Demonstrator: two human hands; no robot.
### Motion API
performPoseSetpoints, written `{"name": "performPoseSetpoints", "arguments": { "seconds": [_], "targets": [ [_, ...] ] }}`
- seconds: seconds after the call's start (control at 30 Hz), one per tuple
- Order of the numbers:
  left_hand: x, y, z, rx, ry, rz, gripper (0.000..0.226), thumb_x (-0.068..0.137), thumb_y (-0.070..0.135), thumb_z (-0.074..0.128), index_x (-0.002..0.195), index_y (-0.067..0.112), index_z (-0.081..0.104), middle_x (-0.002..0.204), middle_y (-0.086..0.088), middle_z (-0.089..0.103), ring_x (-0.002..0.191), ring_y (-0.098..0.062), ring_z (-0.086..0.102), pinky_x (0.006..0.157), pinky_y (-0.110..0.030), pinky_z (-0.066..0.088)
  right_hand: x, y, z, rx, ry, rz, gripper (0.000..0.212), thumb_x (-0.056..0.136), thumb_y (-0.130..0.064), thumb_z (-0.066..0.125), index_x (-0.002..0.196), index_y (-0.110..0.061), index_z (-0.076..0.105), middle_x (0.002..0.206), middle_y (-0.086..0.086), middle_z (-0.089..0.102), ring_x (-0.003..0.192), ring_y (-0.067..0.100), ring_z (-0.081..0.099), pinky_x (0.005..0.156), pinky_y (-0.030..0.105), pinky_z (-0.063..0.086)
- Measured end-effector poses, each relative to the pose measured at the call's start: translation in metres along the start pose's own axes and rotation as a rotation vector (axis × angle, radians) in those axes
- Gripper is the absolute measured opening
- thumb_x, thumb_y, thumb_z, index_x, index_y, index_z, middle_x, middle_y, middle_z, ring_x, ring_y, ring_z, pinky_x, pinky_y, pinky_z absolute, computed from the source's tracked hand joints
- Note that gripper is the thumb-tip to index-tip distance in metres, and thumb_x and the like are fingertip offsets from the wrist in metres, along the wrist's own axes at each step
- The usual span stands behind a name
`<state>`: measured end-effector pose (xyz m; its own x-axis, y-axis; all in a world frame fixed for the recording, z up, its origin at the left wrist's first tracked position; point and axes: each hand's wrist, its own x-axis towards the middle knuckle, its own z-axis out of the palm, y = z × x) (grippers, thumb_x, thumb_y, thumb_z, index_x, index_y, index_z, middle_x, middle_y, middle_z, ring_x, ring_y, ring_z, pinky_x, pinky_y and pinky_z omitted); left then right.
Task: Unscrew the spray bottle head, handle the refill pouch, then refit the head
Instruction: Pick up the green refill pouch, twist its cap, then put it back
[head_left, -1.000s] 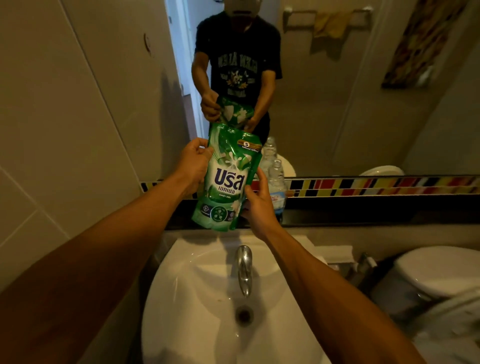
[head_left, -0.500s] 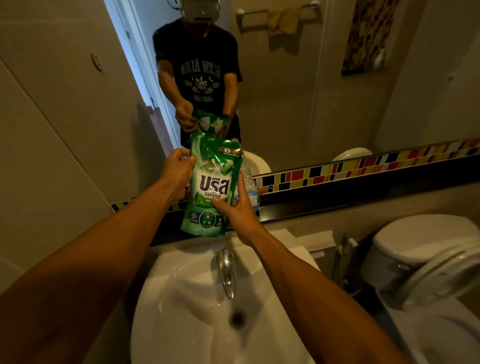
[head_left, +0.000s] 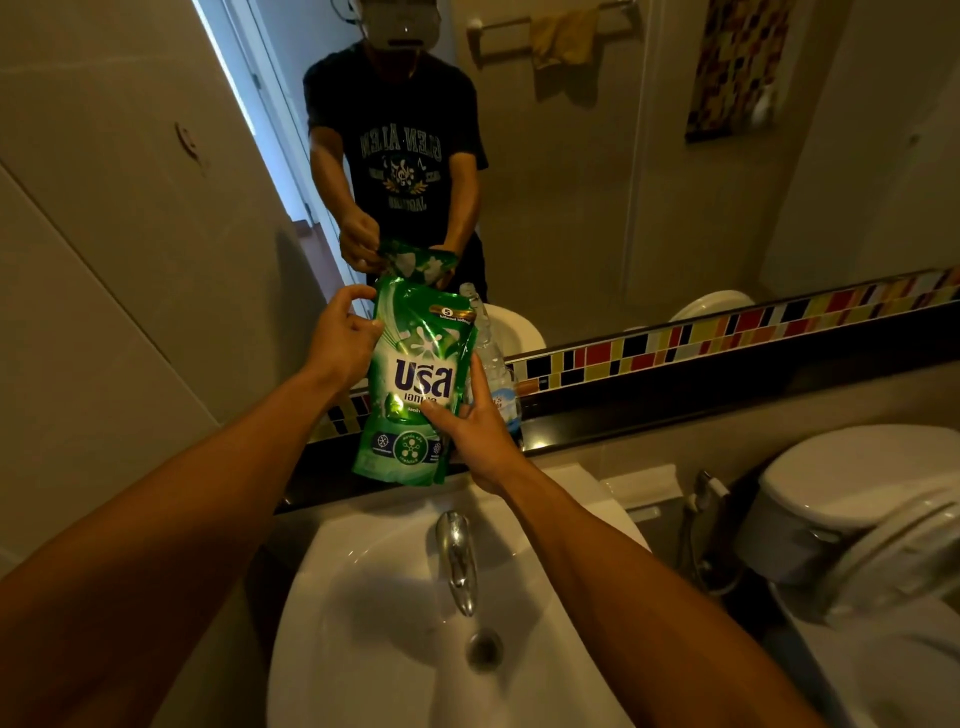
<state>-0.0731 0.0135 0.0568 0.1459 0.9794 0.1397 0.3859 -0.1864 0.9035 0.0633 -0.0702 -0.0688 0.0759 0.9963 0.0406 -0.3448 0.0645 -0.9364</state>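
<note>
A green refill pouch (head_left: 415, 384) with white and blue lettering hangs upright above the dark ledge behind the sink. My left hand (head_left: 343, 338) pinches its upper left edge. My right hand (head_left: 470, 431) grips its lower right side, thumb across the front. Just behind the pouch stands a clear plastic bottle (head_left: 496, 374) on the ledge, mostly hidden by the pouch and my right hand. Its top has no spray head that I can see.
A white sink (head_left: 363, 623) with a chrome tap (head_left: 457, 561) lies below my arms. A mirror (head_left: 623, 182) above the dark ledge (head_left: 675, 415) reflects a person holding the pouch. A toilet (head_left: 852, 509) stands at the right, a tiled wall at the left.
The view has swung and tilted, so the pouch sits more centrally. My right thumb has slid further across the pouch front. Both hands keep their hold.
</note>
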Motion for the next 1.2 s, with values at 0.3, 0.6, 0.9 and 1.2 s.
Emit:
{"name": "performPoseSetpoints", "arguments": {
  "seconds": [0.3,0.6,0.9,1.2],
  "targets": [
    [0.013,0.008,0.001,0.073,-0.024,0.004,0.035,0.100,0.003,0.053,0.134,0.013,0.050,0.075,-0.005,0.061,0.049,-0.006,0.065,0.044,-0.020,0.051,0.004,-0.006,0.002,0.096,0.009,0.083,0.094,0.099,-0.006,0.070,0.165,-0.044,0.016,0.124,-0.013,0.072,0.117,0.020,0.071,0.083,0.047,0.065],
    [0.024,0.020,0.004,0.180,-0.031,-0.001,0.038,0.101,0.006,0.053,0.137,0.015,0.049,0.075,-0.002,0.062,0.058,-0.009,0.065,0.048,-0.020,0.050,0.008,-0.011,0.011,0.167,0.017,0.116,0.088,0.101,-0.009,0.068,0.162,-0.050,0.020,0.145,0.004,0.063,0.120,0.023,0.067,0.064,0.041,0.065],
    [0.030,0.023,0.009,0.203,-0.049,-0.007,0.038,0.100,0.005,0.054,0.136,0.015,0.049,0.077,-0.003,0.062,0.066,-0.015,0.064,0.056,-0.026,0.050,0.010,-0.008,0.010,0.192,0.024,0.105,0.085,0.101,-0.010,0.068,0.161,-0.050,0.022,0.137,-0.005,0.066,0.118,0.022,0.068,0.079,0.056,0.063],
    [0.030,0.026,0.006,0.220,-0.058,0.007,0.040,0.098,0.003,0.056,0.137,0.012,0.050,0.075,-0.003,0.059,0.062,-0.013,0.061,0.057,-0.025,0.049,0.013,-0.005,0.014,0.221,0.036,0.092,0.085,0.100,-0.010,0.069,0.160,-0.050,0.024,0.144,-0.002,0.064,0.120,0.024,0.069,0.084,0.063,0.062]
  ]
}}
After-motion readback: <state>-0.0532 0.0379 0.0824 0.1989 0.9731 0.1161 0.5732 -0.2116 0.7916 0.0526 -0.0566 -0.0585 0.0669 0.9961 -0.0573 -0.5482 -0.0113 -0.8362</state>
